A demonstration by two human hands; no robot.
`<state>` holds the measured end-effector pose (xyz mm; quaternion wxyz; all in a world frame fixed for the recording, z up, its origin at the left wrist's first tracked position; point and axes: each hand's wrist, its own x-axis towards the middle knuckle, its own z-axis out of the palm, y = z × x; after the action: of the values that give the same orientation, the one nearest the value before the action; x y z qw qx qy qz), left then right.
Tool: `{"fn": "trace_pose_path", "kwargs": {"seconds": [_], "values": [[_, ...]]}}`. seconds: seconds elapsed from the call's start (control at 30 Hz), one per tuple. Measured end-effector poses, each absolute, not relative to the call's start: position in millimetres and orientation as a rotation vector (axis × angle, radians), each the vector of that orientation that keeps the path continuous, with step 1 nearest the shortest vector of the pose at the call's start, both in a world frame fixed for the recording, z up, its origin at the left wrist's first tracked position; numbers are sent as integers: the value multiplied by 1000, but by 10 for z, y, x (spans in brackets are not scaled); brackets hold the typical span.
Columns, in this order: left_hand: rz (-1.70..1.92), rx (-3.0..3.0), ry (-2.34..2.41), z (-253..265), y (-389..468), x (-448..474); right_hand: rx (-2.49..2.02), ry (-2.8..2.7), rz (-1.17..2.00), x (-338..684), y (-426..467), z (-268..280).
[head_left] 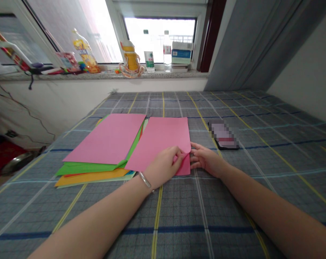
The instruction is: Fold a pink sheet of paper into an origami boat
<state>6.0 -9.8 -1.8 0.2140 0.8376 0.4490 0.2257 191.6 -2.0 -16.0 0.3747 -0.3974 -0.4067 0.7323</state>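
A pink sheet of paper [163, 135] lies on the plaid cloth, its left side on or against a stack of coloured paper. Near its right edge the paper curls up, and my left hand [165, 162] pinches that lifted part between thumb and fingers. My left wrist wears a silver bracelet [145, 180]. My right hand [205, 158] rests at the sheet's right edge, fingers stretched and apart, the tips touching or close to the paper. Left of the sheet, the stack shows another pink sheet [109, 138] on top, with green paper [90, 168] and orange paper [95, 177] sticking out below.
A phone [223, 135] with a blurred screen lies right of the paper on the plaid cloth [233, 223]. On the windowsill [106, 75] stand a yellow cup [131, 57], clear bottles [167, 54], a drink bottle [86, 52] and a box [181, 54]. A grey curtain [246, 43] hangs at right.
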Motion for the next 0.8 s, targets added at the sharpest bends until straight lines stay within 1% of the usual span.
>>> {"fn": "trace_pose_path", "kwargs": {"seconds": [0.1,0.2,0.33,0.4,0.5,0.57,0.67,0.8], "values": [[684,2380,1165,-57,-131,93,-1057,-1053,1839,1902,-20,-161],[692,2498,932,-76,-149,106,-1243,-1117,1659,1872,-17,-176],[584,2615,717,-69,-155,108,-1507,-1159,1441,1825,16,-174],[547,2633,670,-56,-161,116,-1575,-1185,1406,1808,42,-169],[550,2604,668,-30,-176,129,-1518,-1302,1405,1797,73,-173],[591,2564,768,-13,-176,120,-1472,-1404,1357,1808,87,-190],[647,2516,1092,0,-116,43,-1504,-1479,1245,1873,114,-243],[555,2515,1608,-39,103,-194,-1517,-1406,1295,2039,173,-339]]}}
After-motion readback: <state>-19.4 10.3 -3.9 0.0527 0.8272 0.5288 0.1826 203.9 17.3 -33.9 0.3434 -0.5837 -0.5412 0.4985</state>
